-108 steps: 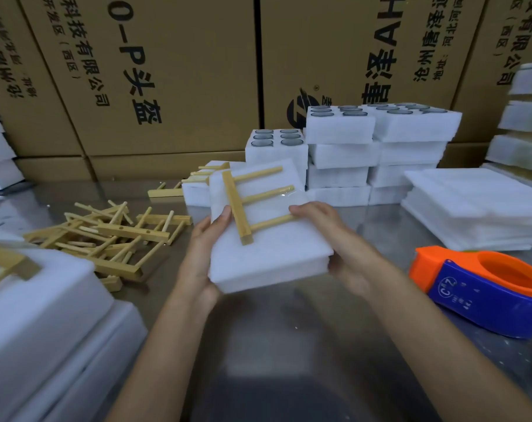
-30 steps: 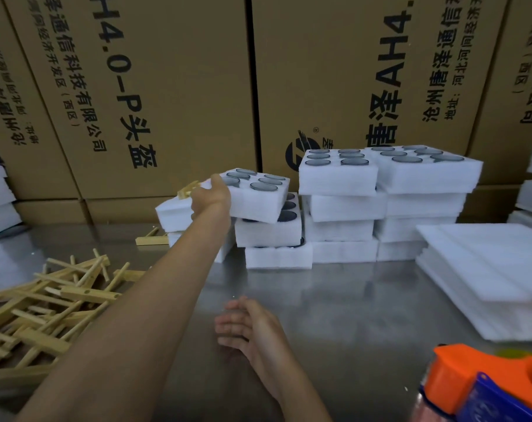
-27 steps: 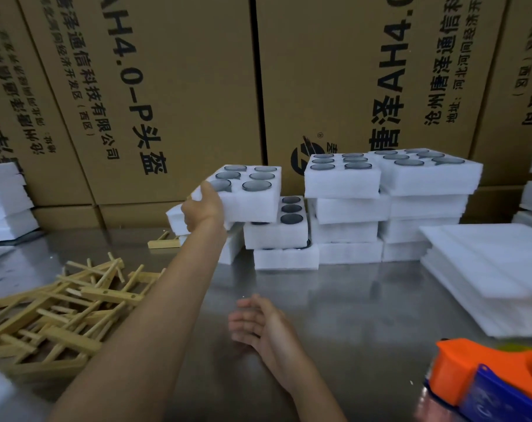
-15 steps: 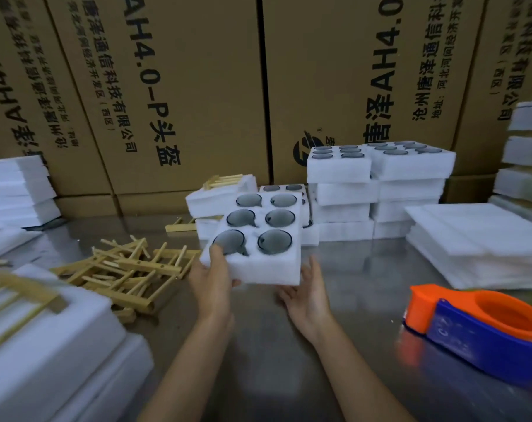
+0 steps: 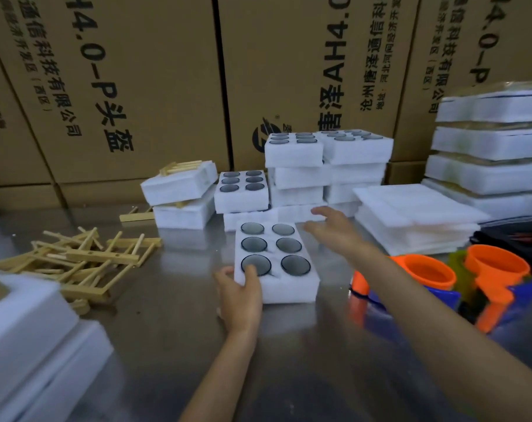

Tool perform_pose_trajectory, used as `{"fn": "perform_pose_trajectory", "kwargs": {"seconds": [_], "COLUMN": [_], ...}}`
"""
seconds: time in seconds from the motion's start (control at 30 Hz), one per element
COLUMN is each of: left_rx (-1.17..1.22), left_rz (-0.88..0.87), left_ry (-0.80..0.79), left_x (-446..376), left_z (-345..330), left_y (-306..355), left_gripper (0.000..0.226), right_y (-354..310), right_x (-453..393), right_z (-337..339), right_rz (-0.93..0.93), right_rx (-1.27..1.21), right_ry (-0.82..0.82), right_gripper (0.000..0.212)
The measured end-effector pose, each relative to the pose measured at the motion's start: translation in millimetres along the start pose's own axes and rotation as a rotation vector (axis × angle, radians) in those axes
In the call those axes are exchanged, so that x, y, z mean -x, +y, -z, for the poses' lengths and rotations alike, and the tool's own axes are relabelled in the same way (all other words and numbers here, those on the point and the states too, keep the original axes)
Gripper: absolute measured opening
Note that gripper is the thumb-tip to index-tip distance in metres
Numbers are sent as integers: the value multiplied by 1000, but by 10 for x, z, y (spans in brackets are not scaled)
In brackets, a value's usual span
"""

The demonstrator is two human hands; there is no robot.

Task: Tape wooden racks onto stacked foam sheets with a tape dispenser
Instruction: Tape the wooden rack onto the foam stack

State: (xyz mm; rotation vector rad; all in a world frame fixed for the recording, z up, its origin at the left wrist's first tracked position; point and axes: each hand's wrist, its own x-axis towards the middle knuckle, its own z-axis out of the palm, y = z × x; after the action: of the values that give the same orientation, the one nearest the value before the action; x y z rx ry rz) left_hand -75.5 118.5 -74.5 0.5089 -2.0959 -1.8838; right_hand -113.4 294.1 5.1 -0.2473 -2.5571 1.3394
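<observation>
Left hand (image 5: 241, 295) grips foam block (image 5: 275, 260) (six cups inside)

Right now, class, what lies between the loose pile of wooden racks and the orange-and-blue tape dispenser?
In the head view, the six-hole white foam block, gripped by the left hand.

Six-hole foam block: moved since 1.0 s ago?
Yes. The six-hole foam block came off the stacks by the cartons and now lies on the steel table, gripped by the left hand.
</observation>
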Motion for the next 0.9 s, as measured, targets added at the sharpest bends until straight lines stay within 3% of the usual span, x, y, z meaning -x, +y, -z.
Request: {"fn": "perform_pose_trajectory", "kwargs": {"seconds": [0.07,0.17,0.33,0.43,0.63,0.73,0.9], "left_rx": [-108,-147,-168,-126,-72,-30,15], "left_rz": [-4,-27,-63,-66,-78,-68,-38], "left_ry": [0,-6,11,-1,-21,-38,-46], "left_x": [-18,-73,-283,-321,-292,-258,-261], "left_z": [42,79,193,201,252,280,322], "left_y": [-29,-10,-95,-129,-125,-87,-86], "left_gripper": [21,24,38,33,37,44,22], "right_y": [69,257,685,765,688,533,-90], "right_x": [-187,-440,-624,-651,-597,-465,24], "right_z": [251,603,980,1021,927,868,554], "right_rz": [53,-118,-404,-429,-118,104,456], "right_rx": [318,743,831,850,1005,1071,1173], "right_ry": [160,260,297,292,427,501,487], "right_gripper": [61,80,80,71,19,14,8]}}
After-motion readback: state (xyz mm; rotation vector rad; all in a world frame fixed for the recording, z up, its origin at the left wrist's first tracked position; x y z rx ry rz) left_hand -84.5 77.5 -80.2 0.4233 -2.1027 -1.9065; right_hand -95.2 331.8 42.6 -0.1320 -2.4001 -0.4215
